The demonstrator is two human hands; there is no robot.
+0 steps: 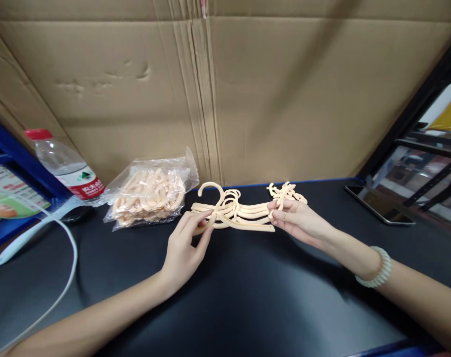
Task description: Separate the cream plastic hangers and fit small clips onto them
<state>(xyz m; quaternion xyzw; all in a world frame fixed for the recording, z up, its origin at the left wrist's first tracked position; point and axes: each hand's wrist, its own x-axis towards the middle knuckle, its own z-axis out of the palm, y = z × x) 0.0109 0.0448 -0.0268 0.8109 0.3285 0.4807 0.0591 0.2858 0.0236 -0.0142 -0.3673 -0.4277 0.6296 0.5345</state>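
Observation:
A stack of several cream plastic hangers (240,212) lies on the black table (247,297), hooks pointing to the back. My left hand (184,248) pinches the left end of the stack between thumb and fingers. My right hand (297,220) grips the right end, fingers closed around it, with a pale bead bracelet (376,270) on that wrist. A small heap of more cream hangers (290,191) sits just behind my right hand.
A clear plastic bag of cream hangers (151,196) lies at the back left. A water bottle with a red cap (67,168) lies beside it. A white cable (67,248) curves over the left side. A dark phone (379,203) rests at the right. Cardboard (225,89) walls the back.

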